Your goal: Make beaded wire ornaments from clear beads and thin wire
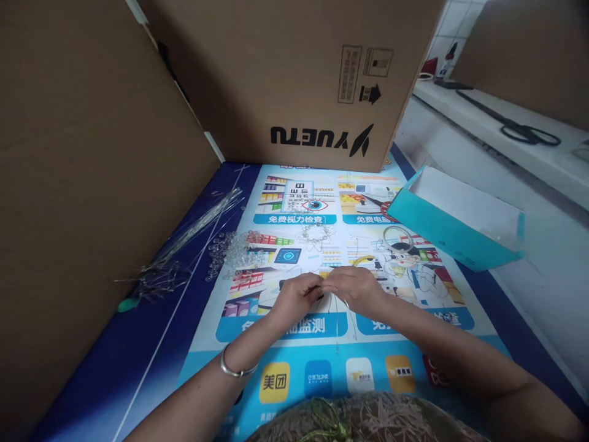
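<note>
My left hand (297, 296) and my right hand (356, 288) meet fingertip to fingertip over a printed poster mat (322, 368). Both pinch a thin wire (338, 319) whose loose ends hang down toward me. A silver bangle (232, 368) circles my left wrist. Just beyond the hands lies a small finished cluster of clear beads (316, 234). A pile of loose clear beads (232, 252) lies to the left of it. A bundle of thin clear wires (193, 236) lies further left on the blue mat edge.
A big cardboard box (294, 73) marked YUETU stands at the back, and a cardboard wall (83, 184) closes the left. A teal box lid (453, 218) lies at the right. Black scissors (529, 132) rest on the white ledge (497, 123). A metal ring (398, 236) lies on the poster.
</note>
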A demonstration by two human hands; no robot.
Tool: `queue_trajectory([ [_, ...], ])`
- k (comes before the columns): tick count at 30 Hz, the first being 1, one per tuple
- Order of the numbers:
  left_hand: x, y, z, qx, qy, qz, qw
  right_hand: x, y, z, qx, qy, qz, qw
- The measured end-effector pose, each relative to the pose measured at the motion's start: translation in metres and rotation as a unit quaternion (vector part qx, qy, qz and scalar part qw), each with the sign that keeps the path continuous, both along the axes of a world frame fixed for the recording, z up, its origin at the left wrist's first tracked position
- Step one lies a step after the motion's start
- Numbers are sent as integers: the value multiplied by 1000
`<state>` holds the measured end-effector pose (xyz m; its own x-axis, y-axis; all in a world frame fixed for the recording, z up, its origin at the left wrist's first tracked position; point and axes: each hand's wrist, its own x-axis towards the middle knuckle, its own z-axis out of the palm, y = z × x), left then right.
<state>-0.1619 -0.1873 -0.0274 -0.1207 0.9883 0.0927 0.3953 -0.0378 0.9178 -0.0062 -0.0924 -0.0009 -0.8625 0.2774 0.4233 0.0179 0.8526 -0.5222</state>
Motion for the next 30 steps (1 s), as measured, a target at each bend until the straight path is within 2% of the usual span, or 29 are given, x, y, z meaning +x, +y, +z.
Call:
queue_trajectory([
  [3, 4, -2, 7, -15, -38, 9, 999, -1, 3, 5, -91, 41, -12, 995],
  [5, 8, -4, 13, -45, -124, -9, 991, -1, 6, 10, -175, 40, -28, 983],
  [8, 15, -6, 20, -107, -297, -50, 948, 0, 8, 16, -283, 15, -52, 957],
  [10, 18, -8, 24, -140, -367, -55, 918, 0, 9, 17, -327, 2, -50, 944],
  [15, 21, -11, 31, -191, -454, -36, 869, -2, 9, 15, -385, -3, -19, 923],
  [17, 22, -11, 33, -195, -454, -17, 869, -2, 10, 15, -406, -14, -4, 914],
  [19, 21, -12, 34, -188, -433, 0, 882, -2, 11, 15, -419, -29, 9, 907],
  [22, 19, -11, 34, -177, -395, 16, 901, 1, 16, 17, -404, -54, 8, 913],
  [25, 16, -10, 31, -171, -360, 28, 917, 8, 27, 19, -345, -90, -10, 934],
  [28, 12, -7, 28, -161, -340, 43, 926, 22, 41, 20, -198, -128, -69, 969],
  [30, 9, -6, 27, -148, -337, 55, 928, 35, 50, 21, -73, -170, -117, 976],
])
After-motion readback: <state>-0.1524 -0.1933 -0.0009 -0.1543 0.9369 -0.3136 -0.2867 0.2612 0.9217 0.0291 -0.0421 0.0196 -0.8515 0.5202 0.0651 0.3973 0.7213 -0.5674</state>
